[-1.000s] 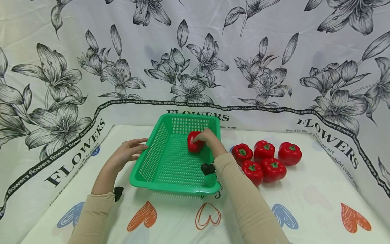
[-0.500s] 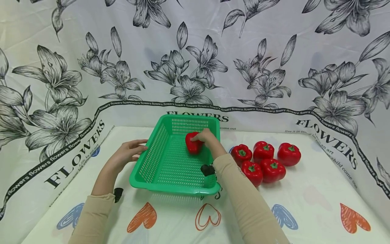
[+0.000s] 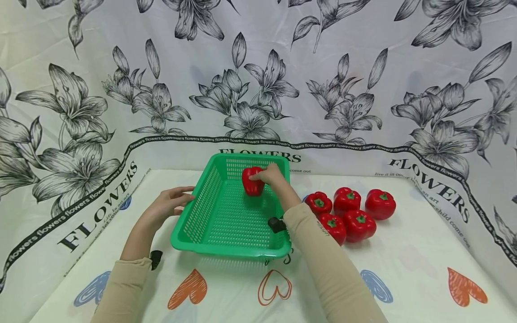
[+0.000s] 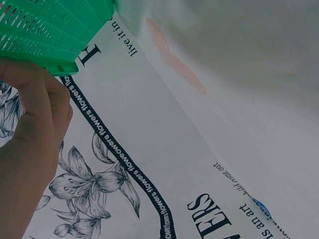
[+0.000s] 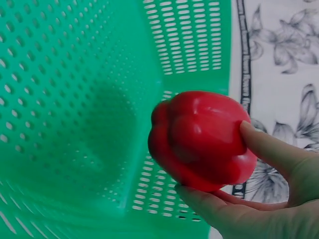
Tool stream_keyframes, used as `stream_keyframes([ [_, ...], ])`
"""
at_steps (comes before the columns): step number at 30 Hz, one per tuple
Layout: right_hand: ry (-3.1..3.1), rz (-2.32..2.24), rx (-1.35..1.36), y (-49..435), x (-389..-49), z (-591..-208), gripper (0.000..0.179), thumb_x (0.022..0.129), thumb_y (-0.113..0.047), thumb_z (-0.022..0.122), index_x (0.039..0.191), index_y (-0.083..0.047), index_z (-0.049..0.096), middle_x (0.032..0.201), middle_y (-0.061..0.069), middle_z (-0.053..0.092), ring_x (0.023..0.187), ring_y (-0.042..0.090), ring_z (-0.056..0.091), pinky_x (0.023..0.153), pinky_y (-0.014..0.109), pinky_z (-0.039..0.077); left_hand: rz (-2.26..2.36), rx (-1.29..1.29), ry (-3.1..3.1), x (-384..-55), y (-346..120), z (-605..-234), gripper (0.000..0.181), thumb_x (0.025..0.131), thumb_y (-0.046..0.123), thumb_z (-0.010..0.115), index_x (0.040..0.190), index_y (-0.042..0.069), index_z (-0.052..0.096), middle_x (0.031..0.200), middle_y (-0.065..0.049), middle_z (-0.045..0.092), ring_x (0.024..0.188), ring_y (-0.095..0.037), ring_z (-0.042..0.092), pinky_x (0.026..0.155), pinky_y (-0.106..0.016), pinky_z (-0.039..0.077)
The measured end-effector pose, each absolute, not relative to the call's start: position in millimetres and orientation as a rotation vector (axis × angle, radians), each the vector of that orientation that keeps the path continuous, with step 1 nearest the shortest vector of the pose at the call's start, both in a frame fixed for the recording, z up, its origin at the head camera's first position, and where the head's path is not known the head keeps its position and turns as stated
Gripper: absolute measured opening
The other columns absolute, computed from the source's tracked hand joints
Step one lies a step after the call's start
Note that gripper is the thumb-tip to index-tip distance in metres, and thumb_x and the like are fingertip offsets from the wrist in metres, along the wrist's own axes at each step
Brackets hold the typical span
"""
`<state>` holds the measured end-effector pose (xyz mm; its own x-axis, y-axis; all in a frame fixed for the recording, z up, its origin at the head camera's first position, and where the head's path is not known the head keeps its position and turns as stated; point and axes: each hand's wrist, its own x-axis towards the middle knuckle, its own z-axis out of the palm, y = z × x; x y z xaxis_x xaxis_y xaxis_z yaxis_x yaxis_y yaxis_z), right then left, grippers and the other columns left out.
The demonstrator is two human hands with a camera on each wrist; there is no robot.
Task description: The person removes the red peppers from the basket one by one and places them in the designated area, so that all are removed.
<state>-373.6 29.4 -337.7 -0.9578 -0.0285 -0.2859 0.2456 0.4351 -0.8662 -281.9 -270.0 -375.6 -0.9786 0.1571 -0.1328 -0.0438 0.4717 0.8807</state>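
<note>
My right hand grips a red bell pepper, thumb on one side and fingers on the other, over the far right part of the green plastic basket. The right wrist view shows the pepper above the basket floor, with a shadow beneath. At the basket's left rim is my left hand, its fingers reaching to the edge with a relaxed bend. In the left wrist view the left fingers lie right by the green rim. No other pepper shows inside the basket.
To the right of the basket sit several red bell peppers with green stems, grouped close together. A white cloth with printed hearts covers the table. Behind stands a white flower-print curtain.
My right hand has raised the bell pepper from near the basket floor and shifted it slightly left. My left hand stays at the left rim.
</note>
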Motion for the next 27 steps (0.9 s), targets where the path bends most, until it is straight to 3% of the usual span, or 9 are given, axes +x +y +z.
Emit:
stream_keyframes([
  [9,2.433,-1.633,0.08,33.1,-360.1,-315.4,0.065,0.085,-0.016,0.076,0.139,0.003,0.044,0.14,0.017,0.051,0.13,0.033,0.048,0.104,0.046,0.047,1.516,0.106,2.523,-281.1,-271.0,-376.1,0.066,0.098,0.04,0.056,0.152,0.007,0.034,0.137,-0.02,0.052,0.1,-0.008,0.061,0.092,-0.038,0.053],
  [16,2.426,-1.72,-0.014,44.4,-345.5,-302.3,0.069,0.085,-0.015,0.075,0.143,0.001,0.042,0.141,0.016,0.051,0.131,0.032,0.047,0.104,0.046,0.047,1.507,0.102,2.527,-280.6,-272.5,-376.3,0.067,0.098,0.04,0.057,0.152,0.008,0.034,0.129,-0.015,0.057,0.1,-0.007,0.059,0.094,-0.04,0.052],
  [27,2.467,-1.778,-0.159,70.9,-319.3,-290.7,0.065,0.088,-0.014,0.072,0.144,0.0,0.042,0.142,0.016,0.053,0.132,0.031,0.05,0.107,0.044,0.045,1.493,0.11,2.54,-280.5,-271.4,-375.5,0.066,0.099,0.04,0.055,0.152,0.008,0.034,0.139,-0.021,0.051,0.104,-0.013,0.06,0.096,-0.044,0.051],
])
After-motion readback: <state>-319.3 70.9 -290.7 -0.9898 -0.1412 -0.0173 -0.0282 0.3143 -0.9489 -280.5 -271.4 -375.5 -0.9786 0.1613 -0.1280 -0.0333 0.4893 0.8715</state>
